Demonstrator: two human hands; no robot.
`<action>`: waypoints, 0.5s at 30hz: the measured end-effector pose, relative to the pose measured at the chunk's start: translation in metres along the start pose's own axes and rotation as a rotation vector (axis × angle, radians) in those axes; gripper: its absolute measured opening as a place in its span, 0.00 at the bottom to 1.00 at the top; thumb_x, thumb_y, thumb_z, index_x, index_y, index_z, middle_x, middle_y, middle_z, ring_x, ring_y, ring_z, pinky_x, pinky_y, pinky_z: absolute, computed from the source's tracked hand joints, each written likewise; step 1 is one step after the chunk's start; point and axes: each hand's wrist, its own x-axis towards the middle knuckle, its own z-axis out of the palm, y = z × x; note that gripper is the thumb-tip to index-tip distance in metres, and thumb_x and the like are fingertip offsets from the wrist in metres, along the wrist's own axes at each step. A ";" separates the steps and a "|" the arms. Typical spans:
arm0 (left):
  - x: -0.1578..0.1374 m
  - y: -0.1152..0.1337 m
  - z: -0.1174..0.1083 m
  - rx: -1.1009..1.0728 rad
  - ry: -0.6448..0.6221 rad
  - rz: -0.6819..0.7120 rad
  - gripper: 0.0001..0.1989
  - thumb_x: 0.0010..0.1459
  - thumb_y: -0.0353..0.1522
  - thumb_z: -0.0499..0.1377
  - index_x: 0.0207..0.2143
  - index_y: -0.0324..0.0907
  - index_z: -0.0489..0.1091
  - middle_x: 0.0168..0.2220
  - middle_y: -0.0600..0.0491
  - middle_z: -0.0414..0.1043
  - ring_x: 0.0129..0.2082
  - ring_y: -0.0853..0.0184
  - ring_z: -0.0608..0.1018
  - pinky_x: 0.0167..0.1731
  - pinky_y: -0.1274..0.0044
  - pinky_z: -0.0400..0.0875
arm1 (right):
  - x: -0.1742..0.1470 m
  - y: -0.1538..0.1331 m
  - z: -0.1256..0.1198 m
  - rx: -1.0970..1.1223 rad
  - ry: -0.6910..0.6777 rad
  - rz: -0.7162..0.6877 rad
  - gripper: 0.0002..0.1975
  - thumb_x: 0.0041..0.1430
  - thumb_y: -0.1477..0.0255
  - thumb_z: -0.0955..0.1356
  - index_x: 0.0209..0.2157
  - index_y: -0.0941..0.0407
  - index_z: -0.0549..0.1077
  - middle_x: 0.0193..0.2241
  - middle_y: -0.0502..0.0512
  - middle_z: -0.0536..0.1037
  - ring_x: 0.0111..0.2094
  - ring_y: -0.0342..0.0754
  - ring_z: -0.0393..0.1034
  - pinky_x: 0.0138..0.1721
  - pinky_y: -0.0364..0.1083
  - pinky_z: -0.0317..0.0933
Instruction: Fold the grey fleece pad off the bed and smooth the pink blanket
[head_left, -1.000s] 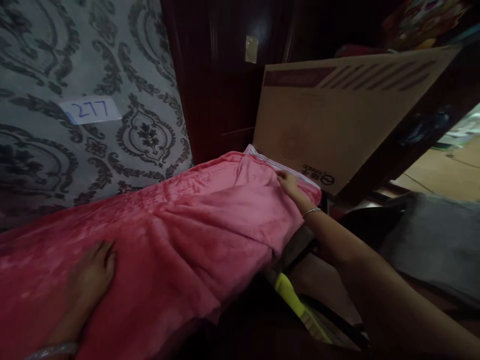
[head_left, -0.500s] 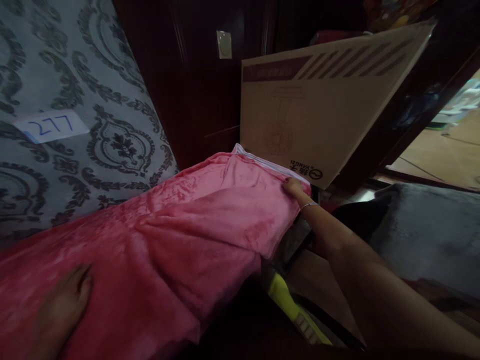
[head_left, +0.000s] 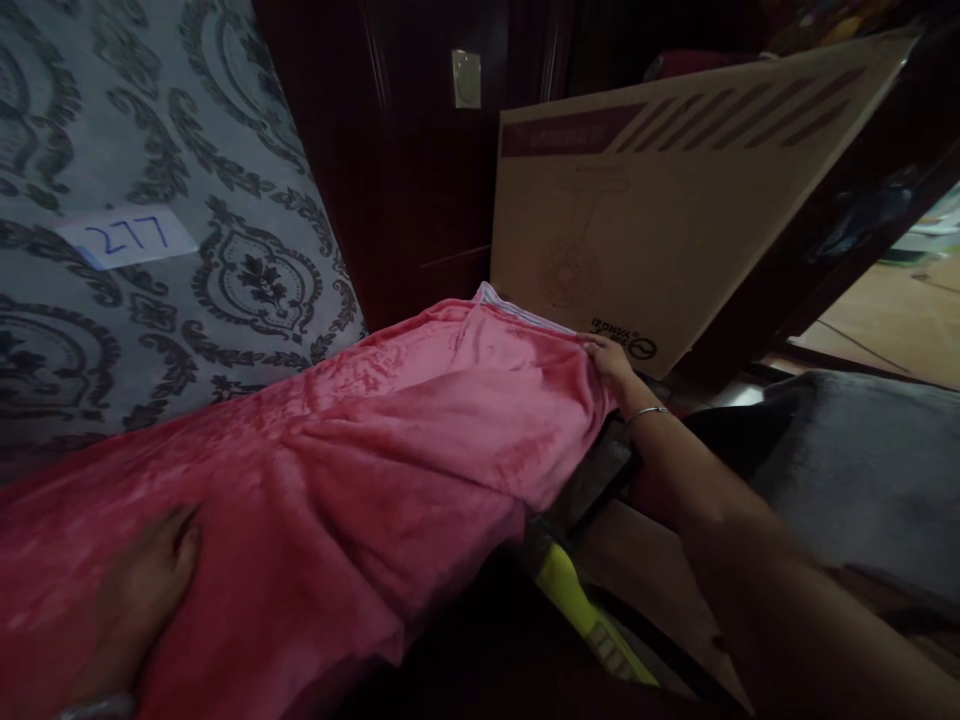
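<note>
A pink plush blanket (head_left: 420,430) with a pale striped edging along its far end covers a long raised surface beside the wall. Folds run across its middle, and its near side hangs down. At the far right corner, my right hand (head_left: 609,362) is closed on the blanket's edge, with a thin bangle on the wrist. Lower left, my left hand (head_left: 154,580) rests flat on the blanket, thumb and fingers apart. What lies under the blanket is hidden.
A large cardboard box (head_left: 645,220) leans against dark wooden furniture behind the blanket. Patterned wallpaper with a paper marked 277 (head_left: 135,237) is at left. A yellow-green handle-like object (head_left: 570,590) lies below the blanket's edge. Grey fabric (head_left: 877,480) covers something at right.
My right hand has pulled the blanket's far corner slightly, bunching the edge under the fingers. My left hand stays on the blanket. The view has shifted a little left.
</note>
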 end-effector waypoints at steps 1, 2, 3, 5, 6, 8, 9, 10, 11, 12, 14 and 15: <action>0.001 0.000 0.000 0.007 0.001 0.000 0.33 0.54 0.47 0.45 0.54 0.44 0.73 0.52 0.42 0.78 0.62 0.45 0.74 0.66 0.56 0.64 | 0.002 -0.008 -0.004 0.043 0.008 -0.005 0.23 0.63 0.65 0.63 0.55 0.60 0.77 0.40 0.62 0.83 0.37 0.51 0.77 0.42 0.50 0.73; 0.001 -0.001 0.001 0.013 0.003 -0.001 0.33 0.54 0.47 0.44 0.53 0.43 0.73 0.53 0.41 0.78 0.61 0.45 0.74 0.65 0.57 0.64 | 0.004 -0.018 -0.009 0.089 0.014 -0.006 0.23 0.63 0.65 0.63 0.54 0.60 0.78 0.41 0.62 0.83 0.38 0.50 0.77 0.44 0.50 0.73; 0.002 -0.001 0.002 0.018 0.007 -0.001 0.33 0.54 0.47 0.43 0.53 0.42 0.74 0.53 0.40 0.78 0.61 0.45 0.74 0.65 0.57 0.65 | 0.007 -0.028 -0.014 0.146 0.014 -0.019 0.22 0.62 0.66 0.64 0.54 0.60 0.78 0.42 0.62 0.82 0.38 0.49 0.77 0.45 0.50 0.72; 0.003 -0.002 0.003 0.030 0.003 0.006 0.33 0.54 0.47 0.43 0.52 0.40 0.74 0.54 0.38 0.77 0.61 0.44 0.74 0.65 0.57 0.65 | 0.012 -0.050 -0.027 0.293 -0.016 -0.074 0.22 0.59 0.67 0.67 0.53 0.58 0.78 0.44 0.61 0.82 0.38 0.48 0.76 0.46 0.50 0.72; 0.003 -0.002 0.003 0.034 -0.003 0.013 0.34 0.54 0.46 0.43 0.52 0.39 0.74 0.54 0.37 0.77 0.61 0.44 0.74 0.65 0.56 0.65 | 0.013 -0.060 -0.034 0.366 -0.039 -0.119 0.23 0.58 0.68 0.68 0.54 0.58 0.77 0.44 0.60 0.81 0.38 0.48 0.76 0.47 0.50 0.72; 0.003 -0.002 0.003 0.037 -0.013 0.031 0.34 0.55 0.46 0.43 0.52 0.36 0.73 0.56 0.34 0.76 0.62 0.43 0.73 0.65 0.56 0.65 | 0.011 -0.080 -0.046 0.449 -0.064 -0.230 0.26 0.56 0.69 0.70 0.57 0.56 0.76 0.46 0.59 0.81 0.40 0.48 0.76 0.47 0.51 0.72; 0.003 -0.002 0.003 0.038 -0.012 0.037 0.34 0.55 0.46 0.43 0.52 0.35 0.73 0.57 0.33 0.75 0.62 0.43 0.73 0.65 0.56 0.65 | 0.009 -0.088 -0.051 0.437 -0.057 -0.283 0.28 0.56 0.70 0.70 0.59 0.55 0.74 0.47 0.58 0.80 0.41 0.49 0.76 0.48 0.51 0.71; 0.002 -0.002 0.002 0.038 -0.007 0.039 0.34 0.55 0.46 0.43 0.52 0.34 0.74 0.57 0.32 0.74 0.62 0.42 0.73 0.64 0.55 0.65 | 0.006 -0.095 -0.056 0.394 -0.039 -0.323 0.29 0.56 0.71 0.69 0.60 0.55 0.73 0.48 0.58 0.80 0.43 0.49 0.75 0.49 0.51 0.71; 0.002 -0.001 0.002 0.035 0.000 0.040 0.34 0.55 0.45 0.43 0.51 0.33 0.74 0.57 0.31 0.74 0.62 0.42 0.73 0.64 0.54 0.65 | 0.003 -0.101 -0.059 0.329 -0.025 -0.344 0.28 0.56 0.72 0.69 0.60 0.56 0.74 0.49 0.59 0.80 0.45 0.50 0.75 0.50 0.51 0.70; 0.001 -0.001 0.001 0.031 0.005 0.041 0.34 0.55 0.45 0.43 0.51 0.34 0.74 0.57 0.31 0.74 0.62 0.42 0.73 0.64 0.54 0.65 | 0.000 -0.106 -0.062 0.247 -0.019 -0.344 0.27 0.56 0.73 0.68 0.58 0.58 0.75 0.49 0.60 0.80 0.47 0.51 0.75 0.51 0.52 0.69; 0.001 0.000 0.000 0.023 0.008 0.036 0.32 0.54 0.45 0.44 0.50 0.36 0.75 0.56 0.34 0.76 0.61 0.43 0.74 0.63 0.54 0.67 | -0.003 -0.113 -0.069 0.078 -0.027 -0.322 0.24 0.54 0.76 0.67 0.53 0.60 0.78 0.49 0.63 0.81 0.48 0.53 0.74 0.53 0.52 0.68; 0.000 0.000 0.000 0.020 0.009 0.035 0.32 0.54 0.45 0.44 0.50 0.37 0.75 0.55 0.35 0.76 0.60 0.43 0.74 0.62 0.55 0.67 | -0.003 -0.116 -0.073 0.007 -0.029 -0.323 0.24 0.53 0.77 0.67 0.52 0.61 0.79 0.49 0.63 0.81 0.49 0.54 0.75 0.54 0.52 0.68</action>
